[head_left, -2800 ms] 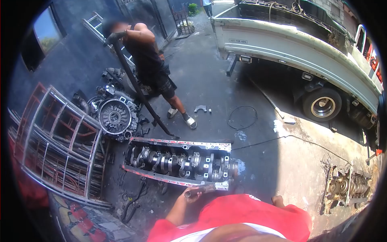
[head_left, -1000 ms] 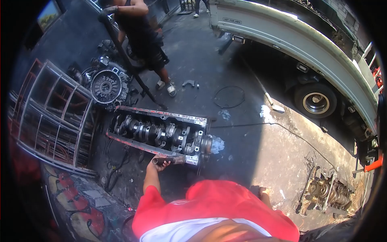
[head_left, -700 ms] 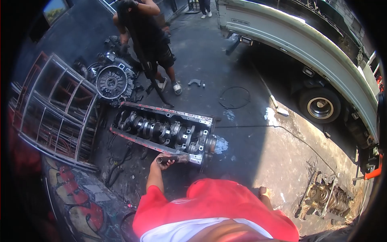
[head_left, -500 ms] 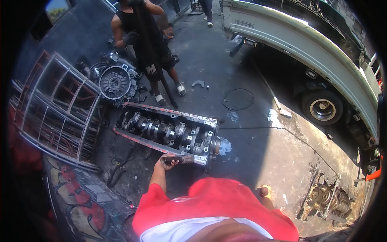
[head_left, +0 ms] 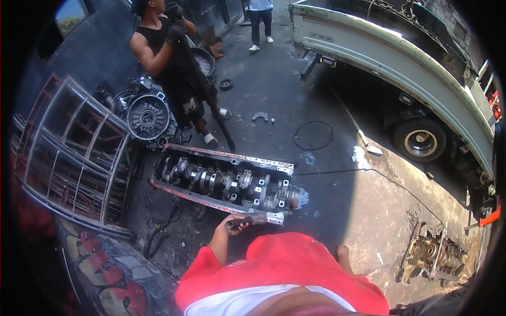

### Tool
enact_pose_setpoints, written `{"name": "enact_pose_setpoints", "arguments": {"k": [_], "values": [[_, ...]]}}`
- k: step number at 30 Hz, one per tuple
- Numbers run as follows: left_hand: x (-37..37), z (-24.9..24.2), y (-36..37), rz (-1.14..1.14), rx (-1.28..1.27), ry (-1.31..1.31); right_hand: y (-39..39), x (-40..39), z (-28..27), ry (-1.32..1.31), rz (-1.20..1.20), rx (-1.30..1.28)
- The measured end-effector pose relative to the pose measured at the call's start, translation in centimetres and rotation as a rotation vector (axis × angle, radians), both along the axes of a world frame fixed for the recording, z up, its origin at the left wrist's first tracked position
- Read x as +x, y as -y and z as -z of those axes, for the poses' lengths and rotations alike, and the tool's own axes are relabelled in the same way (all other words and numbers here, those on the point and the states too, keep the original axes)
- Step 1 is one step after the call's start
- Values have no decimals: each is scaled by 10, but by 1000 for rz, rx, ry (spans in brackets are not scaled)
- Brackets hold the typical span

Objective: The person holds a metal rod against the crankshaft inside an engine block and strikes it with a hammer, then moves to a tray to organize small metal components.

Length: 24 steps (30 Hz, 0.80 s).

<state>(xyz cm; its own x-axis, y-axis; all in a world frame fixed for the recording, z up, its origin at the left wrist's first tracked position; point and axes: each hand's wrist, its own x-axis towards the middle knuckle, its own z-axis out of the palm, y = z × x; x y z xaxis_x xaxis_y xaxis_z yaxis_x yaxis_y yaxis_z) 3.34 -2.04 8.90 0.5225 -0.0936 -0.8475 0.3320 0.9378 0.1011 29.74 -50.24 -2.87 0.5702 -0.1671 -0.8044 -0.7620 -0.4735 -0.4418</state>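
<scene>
My left hand point(head_left: 238, 224) is closed around a short dark metal pipe point(head_left: 255, 218). The pipe's open end faces left, and its other end lies over the near edge of the engine block point(head_left: 190, 197). Inside the block, the crankshaft point(head_left: 234, 185) lies exposed, with bearing caps along it. My right hand point(head_left: 342, 253) hangs low by my right side, apart from the block; its fingers cannot be made out. Across the block, a co-worker in dark gloves grips a long dark bar point(head_left: 208, 97), its lower end near the block's far rail.
A round clutch housing point(head_left: 149, 117) and metal frames point(head_left: 74, 152) stand at left. A truck point(head_left: 379, 58) is parked at right. A bearing-cap-like piece point(head_left: 260, 116), a wire loop point(head_left: 313, 135), a long-handled brush point(head_left: 369, 146) and greasy engine parts point(head_left: 435, 254) lie on the ground.
My left hand and the pipe have shifted right in view, as has the block, with my view moving too. The co-worker's feet have shifted. Another person at the back shows more fully.
</scene>
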Motion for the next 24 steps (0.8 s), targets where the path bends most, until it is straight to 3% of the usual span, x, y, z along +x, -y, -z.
{"name": "enact_pose_setpoints", "arguments": {"k": [24], "values": [[-16,12,4,46,69,31,-54,-61,-3,15,11,-34]]}}
